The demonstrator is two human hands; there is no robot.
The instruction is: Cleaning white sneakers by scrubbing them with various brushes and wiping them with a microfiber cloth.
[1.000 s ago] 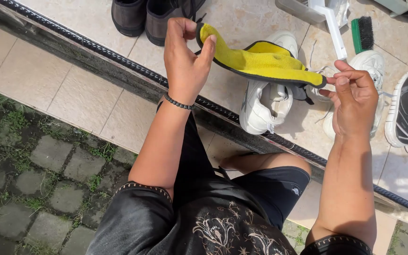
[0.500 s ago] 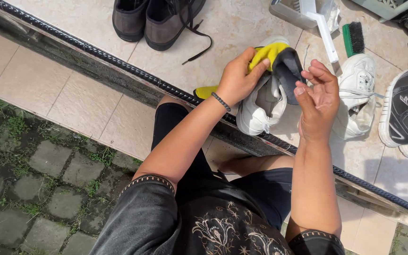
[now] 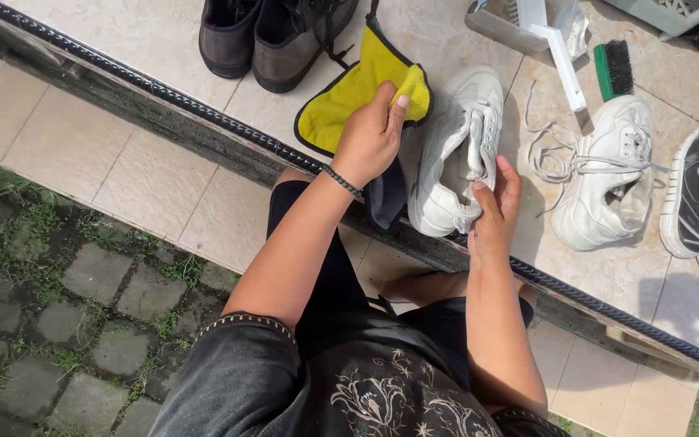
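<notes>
Two hands are at work: our left hand (image 3: 372, 137) grips a yellow cloth with a dark border (image 3: 348, 101), fingers closed over its folded edge, while our right hand (image 3: 493, 212) lies half open against the heel of a white sneaker (image 3: 459, 146), steadying it without a full grasp. The sneaker sits on the tiled step (image 3: 123, 174), its heel close to the grooved metal edge strip (image 3: 228, 133). We judge that a hard wipe could push it off the step, since the right hand only rests there. The second white sneaker (image 3: 608, 182) has loose laces (image 3: 560, 154) that the cloth could snag. Beyond lie a green brush (image 3: 613, 69) and dark shoes (image 3: 273, 32)
</notes>
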